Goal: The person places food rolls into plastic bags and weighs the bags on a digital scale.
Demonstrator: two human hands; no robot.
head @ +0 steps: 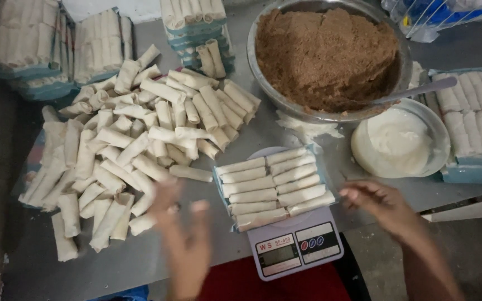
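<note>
A clear tray filled with two rows of pale spring rolls [271,187] sits on a small white kitchen scale [295,249]. My left hand [182,234] hovers open just left of the tray, fingers spread and blurred, holding nothing. My right hand [383,203] is to the right of the tray, fingers loosely apart and empty. A large loose pile of uncooked spring rolls [135,145] lies on the grey table [364,189] to the left of the scale.
A metal bowl of brown filling [327,56] with a spoon [419,89] stands behind the scale. A bowl of white paste [400,142] is at the right. Packed trays of rolls sit at the right edge [475,122], at the back left [51,44] and the back centre [196,28].
</note>
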